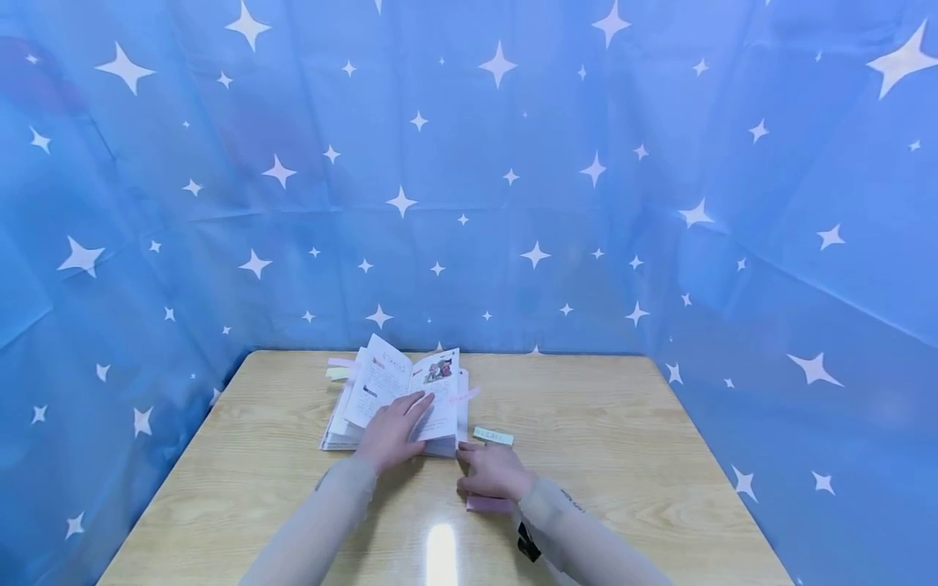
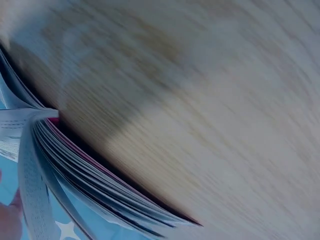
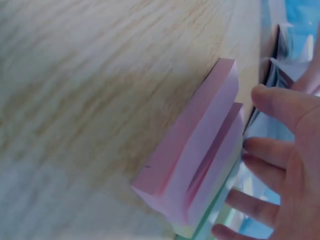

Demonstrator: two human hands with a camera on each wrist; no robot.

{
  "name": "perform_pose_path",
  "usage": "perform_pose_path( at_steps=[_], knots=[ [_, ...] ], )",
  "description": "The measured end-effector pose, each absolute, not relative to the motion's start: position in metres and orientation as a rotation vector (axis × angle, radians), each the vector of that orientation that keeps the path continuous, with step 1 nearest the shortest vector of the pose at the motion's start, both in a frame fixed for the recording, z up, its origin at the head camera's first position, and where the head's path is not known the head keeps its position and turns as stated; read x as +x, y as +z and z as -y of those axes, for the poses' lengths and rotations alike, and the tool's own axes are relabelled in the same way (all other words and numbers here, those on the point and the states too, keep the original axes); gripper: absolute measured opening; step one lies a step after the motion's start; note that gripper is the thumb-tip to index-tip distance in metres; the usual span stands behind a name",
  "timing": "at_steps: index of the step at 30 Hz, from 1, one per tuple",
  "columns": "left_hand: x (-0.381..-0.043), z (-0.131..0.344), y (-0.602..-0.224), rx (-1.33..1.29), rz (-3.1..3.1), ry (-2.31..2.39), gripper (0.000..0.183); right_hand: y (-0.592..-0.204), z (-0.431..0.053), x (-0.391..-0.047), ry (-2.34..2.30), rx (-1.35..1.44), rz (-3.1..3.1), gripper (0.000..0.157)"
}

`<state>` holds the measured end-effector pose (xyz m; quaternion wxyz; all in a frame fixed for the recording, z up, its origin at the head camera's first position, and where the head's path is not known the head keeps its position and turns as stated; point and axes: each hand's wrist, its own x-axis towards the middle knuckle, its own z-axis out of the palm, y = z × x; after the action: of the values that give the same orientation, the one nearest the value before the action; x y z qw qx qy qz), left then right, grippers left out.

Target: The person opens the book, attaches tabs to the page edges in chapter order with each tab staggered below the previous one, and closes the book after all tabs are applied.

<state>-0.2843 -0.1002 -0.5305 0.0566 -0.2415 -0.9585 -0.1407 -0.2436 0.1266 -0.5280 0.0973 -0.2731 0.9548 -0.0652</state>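
An open book point(image 1: 381, 382) with printed pages lies on the wooden table, its leaves fanned up. My left hand point(image 1: 396, 427) rests on the open pages with fingers spread. Its thumb lies near the book's lower edge; in the left wrist view, only a bit of the hand shows at the lower left. My right hand point(image 1: 493, 472) is at the book's lower right corner, fingers loosely extended. Beneath and beside it are sticky-note pads: a pink pad point(image 3: 192, 145) and a green pad point(image 1: 493, 436) with writing on it.
Pink and yellow sticky tabs point(image 1: 339, 373) stick out from the book's left side, and a pink tab point(image 1: 465, 395) from its right. A blue star-patterned curtain point(image 1: 469, 203) surrounds the table point(image 1: 623, 456) at the back and sides.
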Motion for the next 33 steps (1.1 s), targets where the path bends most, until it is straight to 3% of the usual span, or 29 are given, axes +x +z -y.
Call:
perform_pose_path(
  at_steps=[7, 13, 18, 25, 27, 30, 33],
  knots=[
    [-0.281, 0.112, -0.530, -0.749, 2.737, -0.418, 0.085, -0.525, -0.121, -0.248, -0.126, -0.835, -2.833, 0.029],
    [-0.282, 0.125, -0.529, -0.741, 2.561, -0.331, 0.084, -0.519, -0.116, -0.250, -0.151, -0.755, -2.804, 0.032],
    [-0.281, 0.139, -0.528, -0.687, 2.485, -0.136, 0.082, -0.519, -0.113, -0.252, -0.130, -0.717, -2.788, 0.048],
    [-0.282, 0.150, -0.529, -0.588, 2.524, -0.083, 0.100, -0.519, -0.111, -0.254, -0.106, -0.741, -2.779, 0.031],
    [-0.282, 0.151, -0.530, -0.594, 2.555, -0.054, 0.106, -0.518, -0.112, -0.253, -0.109, -0.740, -2.768, 0.033],
    [-0.282, 0.147, -0.532, -0.636, 2.619, 0.018, 0.096, -0.517, -0.114, -0.252, -0.110, -0.734, -2.760, 0.044],
    [-0.283, 0.144, -0.533, -0.677, 2.735, 0.090, 0.078, -0.518, -0.112, -0.252, -0.094, -0.735, -2.761, 0.038]
  ],
)
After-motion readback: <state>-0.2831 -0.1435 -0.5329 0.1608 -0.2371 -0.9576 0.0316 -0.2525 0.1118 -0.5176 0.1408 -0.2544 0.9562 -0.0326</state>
